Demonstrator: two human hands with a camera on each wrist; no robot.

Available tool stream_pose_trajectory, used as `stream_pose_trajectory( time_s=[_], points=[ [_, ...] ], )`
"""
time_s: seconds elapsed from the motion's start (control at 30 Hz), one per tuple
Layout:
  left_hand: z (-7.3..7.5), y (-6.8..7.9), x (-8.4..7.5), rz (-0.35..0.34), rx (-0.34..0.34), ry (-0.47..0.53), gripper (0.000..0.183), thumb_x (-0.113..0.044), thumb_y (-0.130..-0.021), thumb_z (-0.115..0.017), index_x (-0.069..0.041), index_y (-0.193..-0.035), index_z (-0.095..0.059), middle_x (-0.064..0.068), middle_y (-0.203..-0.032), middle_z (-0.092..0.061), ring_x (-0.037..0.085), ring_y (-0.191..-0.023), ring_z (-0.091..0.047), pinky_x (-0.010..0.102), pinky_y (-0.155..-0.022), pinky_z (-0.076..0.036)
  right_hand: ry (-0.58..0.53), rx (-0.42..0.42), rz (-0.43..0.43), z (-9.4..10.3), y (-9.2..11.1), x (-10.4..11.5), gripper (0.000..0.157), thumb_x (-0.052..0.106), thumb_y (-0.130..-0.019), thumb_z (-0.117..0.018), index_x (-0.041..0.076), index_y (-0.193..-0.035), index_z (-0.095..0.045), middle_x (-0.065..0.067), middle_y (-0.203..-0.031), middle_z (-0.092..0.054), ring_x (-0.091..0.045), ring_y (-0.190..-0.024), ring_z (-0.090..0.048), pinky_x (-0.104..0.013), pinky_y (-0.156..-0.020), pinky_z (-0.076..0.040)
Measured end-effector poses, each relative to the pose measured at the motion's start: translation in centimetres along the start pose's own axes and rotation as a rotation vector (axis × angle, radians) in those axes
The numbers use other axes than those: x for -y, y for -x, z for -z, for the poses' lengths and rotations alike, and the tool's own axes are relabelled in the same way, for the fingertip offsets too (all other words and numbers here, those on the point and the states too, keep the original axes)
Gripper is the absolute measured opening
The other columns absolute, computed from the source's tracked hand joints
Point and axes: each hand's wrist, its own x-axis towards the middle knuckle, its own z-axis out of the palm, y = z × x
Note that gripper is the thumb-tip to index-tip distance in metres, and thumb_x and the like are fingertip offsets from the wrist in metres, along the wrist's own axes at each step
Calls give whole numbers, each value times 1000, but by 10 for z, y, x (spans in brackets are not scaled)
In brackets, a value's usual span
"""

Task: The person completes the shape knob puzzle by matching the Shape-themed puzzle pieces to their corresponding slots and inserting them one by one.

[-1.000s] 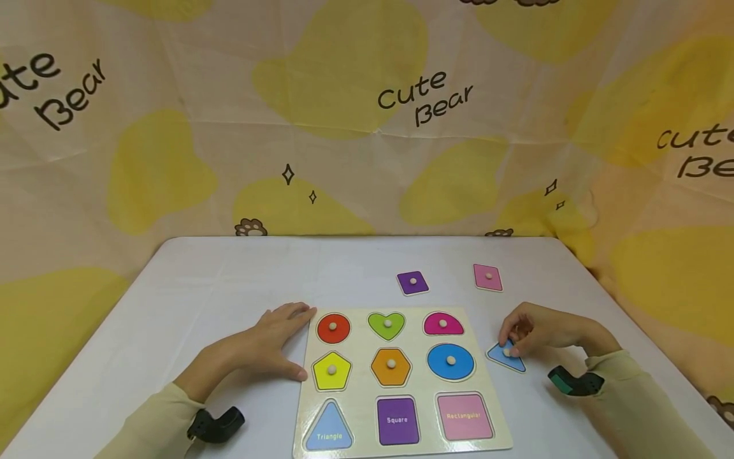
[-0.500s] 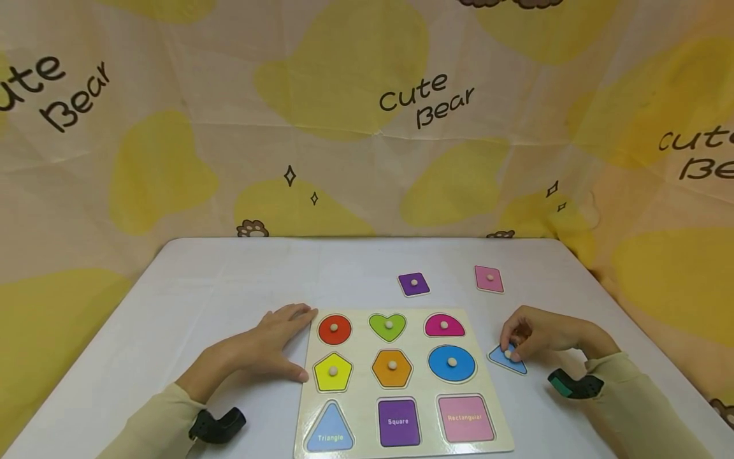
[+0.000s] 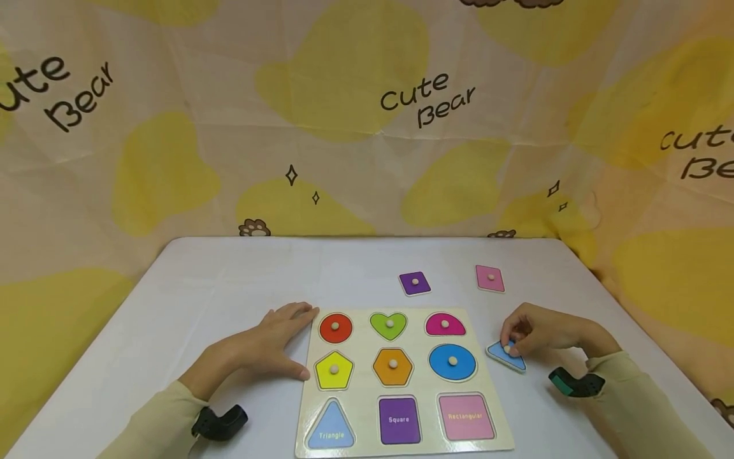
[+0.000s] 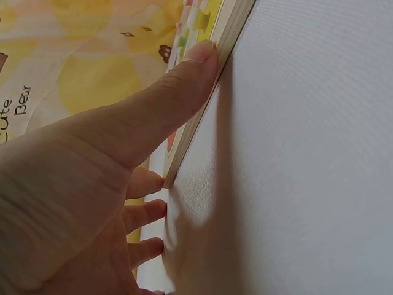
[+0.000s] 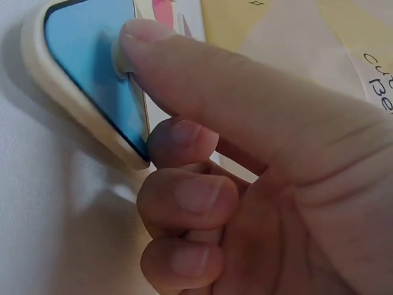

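Note:
Straight fingers of my left hand (image 3: 264,344) rest along the left edge of a cream shape puzzle board (image 3: 361,408). In the left wrist view the thumb (image 4: 178,86) presses the board's edge. Right of the board, my right hand (image 3: 536,328) pinches the small knob of a blue triangle puzzle piece (image 3: 512,362) between thumb and forefinger. The right wrist view shows the triangle piece (image 5: 80,37) tilted, with a shadow below it; its other fingers are curled. On the board, the triangle slot (image 3: 331,427), square slot (image 3: 399,421) and rectangle slot (image 3: 466,417) show their printed labels.
A purple square piece (image 3: 415,284) and a pink rectangle piece (image 3: 490,278) lie on the white table (image 3: 229,274) behind the board. Several knobbed pieces sit in the board's upper rows, among them an orange hexagon (image 3: 392,367). A patterned cloth (image 3: 344,127) hangs behind the table.
The blue triangle piece has risen slightly at its near edge and shifted a little toward the board in the right hand's pinch. The left hand stays against the board.

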Motion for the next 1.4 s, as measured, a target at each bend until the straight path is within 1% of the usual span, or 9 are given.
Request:
stream_pose_trajectory(
  time_s=[0.07, 0.27, 0.3, 0.43, 0.6, 0.73, 0.9, 1.23, 1.4],
  points=[
    [0, -1, 0, 1, -1, -9, 109, -52, -70, -87, -12, -158, -35, 15, -163, -32, 40, -152, -26, 71, -122, -14, 19, -22, -12, 1, 1, 0, 4, 12, -91, -74, 10, -94, -76, -13, -67, -46, -9, -69, -52, -21, -57, -40],
    [0, 0, -2, 6, 11, -15, 109, -52, -71, -87, -11, -158, -35, 16, -163, -32, 40, -152, -26, 71, -122, -14, 44, -59, -28, 1, -1, 3, 5, 15, -92, -73, 12, -95, -77, -13, -68, -50, -8, -70, -54, -21, -59, -42],
    [1, 0, -2, 8, 13, -12, 109, -52, -71, -87, -11, -158, -35, 16, -163, -32, 41, -152, -26, 71, -122, -15, 48, -68, -30, 1, -1, 3, 5, 15, -92, -73, 13, -95, -76, -11, -68, -50, -8, -70, -54, -21, -60, -42],
    [2, 1, -3, 6, 15, -2, 109, -51, -71, -87, -11, -158, -35, 16, -163, -32, 41, -151, -26, 71, -122, -15, 66, -125, -32, 1, 0, 7, 4, 15, -92, -73, 13, -94, -76, -4, -70, -53, -11, -72, -54, -21, -59, -41],
    [2, 0, -2, 0, 16, -3, 109, -52, -71, -87, -11, -158, -35, 16, -163, -32, 42, -151, -26, 72, -122, -15, 75, -201, -36, 2, 1, 14, 5, 14, -92, -73, 11, -95, -76, -4, -76, -59, -11, -77, -53, -20, -60, -42],
    [2, -1, -1, -3, 11, -15, 109, -52, -71, -87, -11, -158, -35, 16, -163, -32, 41, -151, -26, 72, -121, -15, 73, -269, -49, 3, -1, 19, 7, 13, -91, -73, 8, -95, -76, -2, -75, -59, -11, -76, -51, -19, -58, -41],
    [2, 0, -1, -4, 6, -13, 109, -52, -71, -87, -11, -157, -35, 16, -162, -33, 41, -151, -27, 71, -122, -15, 87, -338, -69, 3, -8, 24, 9, 13, -90, -75, 5, -95, -76, -1, -77, -60, -10, -77, -52, -18, -58, -45],
    [4, -1, -4, 3, 13, -4, 108, -51, -71, -87, -11, -158, -35, 17, -163, -32, 42, -151, -26, 72, -121, -15, 89, -374, -34, -2, -17, 30, 11, 14, -90, -76, 4, -95, -75, 1, -75, -58, -10, -75, -53, -19, -59, -47],
    [3, 0, -4, 12, 16, -5, 108, -51, -71, -87, -11, -158, -35, 16, -163, -32, 41, -152, -25, 72, -121, -14, 96, -387, -9, -6, -22, 31, 12, 15, -90, -76, 5, -97, -76, 0, -77, -61, -11, -75, -54, -19, -60, -50]
  ],
)
